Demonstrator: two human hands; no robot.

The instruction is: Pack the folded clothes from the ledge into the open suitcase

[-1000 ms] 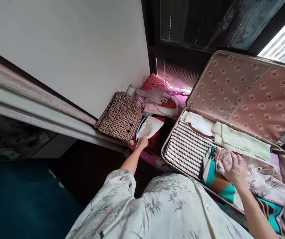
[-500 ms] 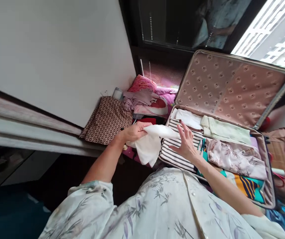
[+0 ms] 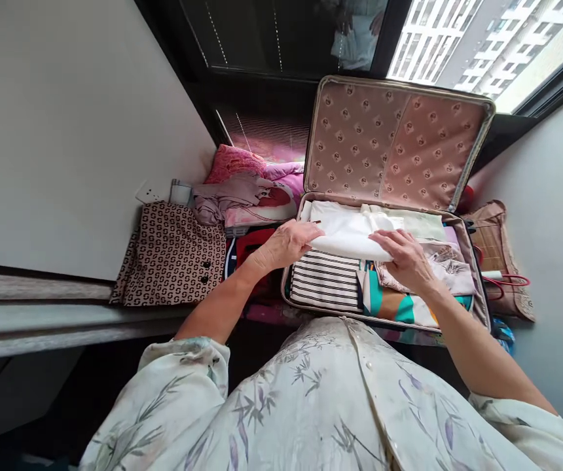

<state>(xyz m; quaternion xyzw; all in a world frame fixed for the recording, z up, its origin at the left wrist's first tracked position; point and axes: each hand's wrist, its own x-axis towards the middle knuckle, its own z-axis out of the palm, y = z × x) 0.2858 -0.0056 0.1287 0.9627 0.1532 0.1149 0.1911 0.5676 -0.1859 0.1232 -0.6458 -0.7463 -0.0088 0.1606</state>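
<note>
A folded white garment (image 3: pixel 347 244) is stretched between my two hands over the open suitcase (image 3: pixel 286 296). My left hand (image 3: pixel 289 243) grips its left end, fingers closed. At the other end my right hand (image 3: pixel 404 255) pinches the cloth with thumb and fingers. Below it in the suitcase lie a black-and-white striped garment (image 3: pixel 325 284) and a colourful patterned one (image 3: pixel 392 301). A floral light pink garment (image 3: pixel 451 269) sits to the right, partly behind my right hand. Pale green clothing (image 3: pixel 423 224) lies along the back.
The suitcase lid (image 3: pixel 399 144) stands raised against the window side. Left of the case are a brown patterned garment (image 3: pixel 173 252), pink clothing (image 3: pixel 272 203) and a wall socket (image 3: pixel 147 192). A brown bag (image 3: pixel 492 248) and a pink cord (image 3: pixel 514 280) are at the right.
The white garment has moved right, from beside the suitcase to above it, and is now held level. My right hand, spread before, has closed on its right end. The view has shifted right.
</note>
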